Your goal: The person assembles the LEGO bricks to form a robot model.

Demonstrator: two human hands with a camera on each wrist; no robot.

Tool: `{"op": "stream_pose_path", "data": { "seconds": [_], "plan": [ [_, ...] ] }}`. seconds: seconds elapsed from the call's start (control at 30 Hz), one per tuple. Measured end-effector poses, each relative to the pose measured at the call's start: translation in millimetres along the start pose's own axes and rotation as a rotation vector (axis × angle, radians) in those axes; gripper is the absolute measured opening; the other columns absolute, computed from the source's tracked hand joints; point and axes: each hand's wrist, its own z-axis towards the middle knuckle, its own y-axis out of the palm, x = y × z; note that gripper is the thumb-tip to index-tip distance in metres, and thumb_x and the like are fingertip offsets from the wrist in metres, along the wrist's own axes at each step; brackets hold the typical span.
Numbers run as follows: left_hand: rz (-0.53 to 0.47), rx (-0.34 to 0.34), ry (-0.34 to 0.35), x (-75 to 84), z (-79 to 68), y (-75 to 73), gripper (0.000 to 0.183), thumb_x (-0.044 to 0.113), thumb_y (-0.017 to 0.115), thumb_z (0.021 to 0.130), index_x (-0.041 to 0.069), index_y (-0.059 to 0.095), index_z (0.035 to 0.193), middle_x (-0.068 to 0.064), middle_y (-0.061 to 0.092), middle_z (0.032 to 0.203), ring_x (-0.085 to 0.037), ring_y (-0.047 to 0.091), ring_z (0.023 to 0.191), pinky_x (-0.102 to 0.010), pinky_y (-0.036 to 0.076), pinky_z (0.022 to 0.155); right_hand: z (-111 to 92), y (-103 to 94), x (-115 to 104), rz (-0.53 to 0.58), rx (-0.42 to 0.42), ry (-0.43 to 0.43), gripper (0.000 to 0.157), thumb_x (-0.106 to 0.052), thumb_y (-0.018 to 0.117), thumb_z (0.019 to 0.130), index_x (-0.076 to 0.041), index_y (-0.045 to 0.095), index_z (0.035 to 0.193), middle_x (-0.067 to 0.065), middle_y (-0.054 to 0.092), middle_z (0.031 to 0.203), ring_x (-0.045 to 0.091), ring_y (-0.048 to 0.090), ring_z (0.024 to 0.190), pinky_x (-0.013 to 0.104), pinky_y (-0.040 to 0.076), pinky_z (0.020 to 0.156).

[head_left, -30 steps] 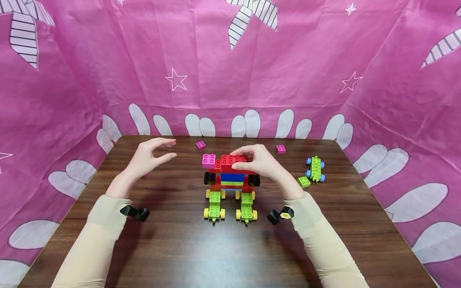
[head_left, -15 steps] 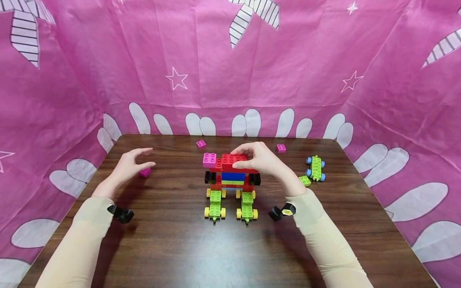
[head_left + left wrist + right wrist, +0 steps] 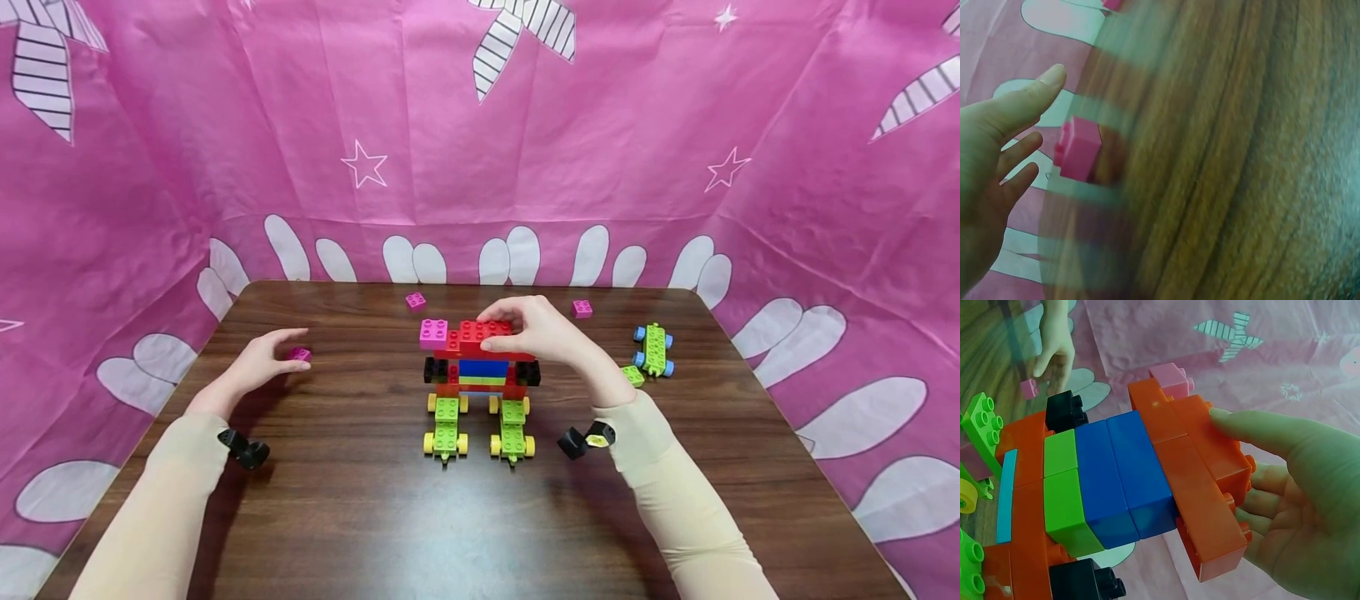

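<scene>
In the head view, a block build of red, blue, black and green bricks stands mid-table on two lime wheeled bases (image 3: 446,429) with yellow wheels. Its top has a red brick (image 3: 472,335), and a pink brick (image 3: 433,333) sits at its left end. My right hand (image 3: 536,332) holds that red brick between thumb and fingers; the right wrist view shows the thumb on the brick's near face. At the left, my left hand (image 3: 255,362) hovers by a loose pink brick (image 3: 1082,149), thumb and fingers spread around it. The left wrist view shows a gap between them.
Two more pink bricks, one left (image 3: 416,302) and one right (image 3: 582,309), lie near the table's back edge. To the right are a lime wheeled base (image 3: 655,350) with blue wheels and a lime brick (image 3: 632,376). Pink patterned cloth (image 3: 465,167) surrounds the table.
My left hand has moved left and down, away from the build to the loose pink brick. The right hand has stayed on the red brick, and the build stands where it was.
</scene>
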Motion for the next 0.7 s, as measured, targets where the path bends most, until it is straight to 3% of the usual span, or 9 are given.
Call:
{"op": "stream_pose_path", "data": {
  "seconds": [0.13, 0.37, 0.47, 0.57, 0.7],
  "plan": [
    [0.0, -0.02, 0.008, -6.1, -1.5, 1.3, 0.063, 0.012, 0.074, 0.084, -0.011, 0.045, 0.135, -0.034, 0.047, 0.135, -0.05, 0.046, 0.124, -0.059, 0.035, 0.102, -1, -0.9, -3, -0.011, -0.006, -0.01, 0.034, -0.024, 0.077, 0.082, -0.01, 0.069, 0.112, 0.003, 0.071, 0.106, 0.016, 0.058, 0.082, 0.03, 0.048, 0.07],
    [0.016, -0.052, -0.001, -13.4, -3.5, 5.8, 0.063, 0.015, 0.074, 0.085, -0.01, 0.045, 0.136, -0.034, 0.05, 0.132, -0.043, 0.052, 0.117, -0.048, 0.041, 0.095, 0, -1.0, -4, -0.012, -0.005, -0.028, 0.036, -0.025, 0.076, 0.083, -0.009, 0.068, 0.114, 0.003, 0.07, 0.11, 0.016, 0.055, 0.075, 0.028, 0.046, 0.063],
    [0.002, -0.049, 0.024, -15.9, -5.0, 6.7, 0.063, 0.02, 0.075, 0.084, -0.007, 0.048, 0.134, -0.034, 0.052, 0.129, -0.043, 0.053, 0.113, -0.05, 0.042, 0.094, 2, -0.6, -6, 0.009, 0.002, -0.028, 0.036, -0.025, 0.076, 0.083, -0.01, 0.067, 0.116, 0.003, 0.069, 0.113, 0.016, 0.061, 0.085, 0.029, 0.05, 0.07],
    [-0.024, -0.029, 0.075, -18.0, -6.5, 6.8, 0.061, 0.024, 0.077, 0.082, -0.003, 0.053, 0.131, -0.033, 0.055, 0.122, -0.039, 0.057, 0.105, -0.047, 0.046, 0.089, 4, 0.2, -7, 0.043, 0.008, -0.039, 0.037, -0.023, 0.075, 0.083, -0.009, 0.067, 0.116, 0.006, 0.069, 0.115, 0.016, 0.063, 0.105, 0.033, 0.053, 0.089],
    [-0.029, -0.033, 0.086, -18.4, -6.4, 7.4, 0.056, 0.019, 0.075, 0.083, -0.004, 0.053, 0.13, -0.034, 0.055, 0.12, -0.04, 0.058, 0.104, -0.046, 0.047, 0.088, 10, 1.5, -10, 0.064, 0.01, -0.068, 0.037, -0.021, 0.076, 0.083, -0.006, 0.067, 0.116, 0.009, 0.069, 0.115, 0.019, 0.064, 0.108, 0.036, 0.05, 0.098]
  ]
}}
